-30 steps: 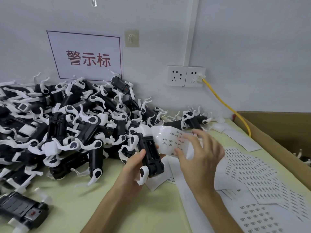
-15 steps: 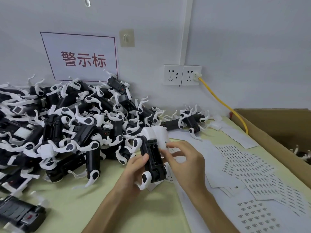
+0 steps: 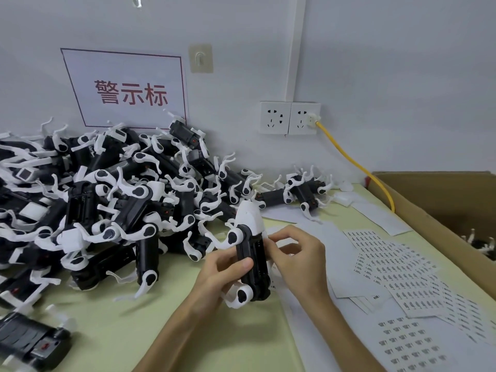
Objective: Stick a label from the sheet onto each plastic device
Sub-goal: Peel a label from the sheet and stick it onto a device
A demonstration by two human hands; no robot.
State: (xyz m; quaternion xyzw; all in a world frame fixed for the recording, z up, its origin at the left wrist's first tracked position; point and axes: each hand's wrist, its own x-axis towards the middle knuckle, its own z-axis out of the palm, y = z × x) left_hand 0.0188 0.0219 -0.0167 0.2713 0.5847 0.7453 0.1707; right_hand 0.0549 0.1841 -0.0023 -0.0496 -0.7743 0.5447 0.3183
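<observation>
My left hand (image 3: 218,275) grips a black plastic device (image 3: 252,264) with a white cap and white legs, held upright above the green table. The thumb lies across its black body. My right hand (image 3: 298,257) is at the device's right side, fingertips curled against its upper body; any label under them is too small to see. Label sheets (image 3: 397,267) printed with rows of small dark labels lie fanned out on the table to the right. A large heap of the same black and white devices (image 3: 107,205) fills the left half of the table.
A cardboard box (image 3: 434,210) stands at the right edge with a device inside. A yellow cable (image 3: 354,162) runs from the wall socket (image 3: 304,118) down behind the box. One more device (image 3: 32,342) lies at the near left corner. A red-lettered sign hangs on the wall.
My right hand has let go of the curled label sheet it held up and moved left to the device's side. My left hand has kept holding the device, now more upright.
</observation>
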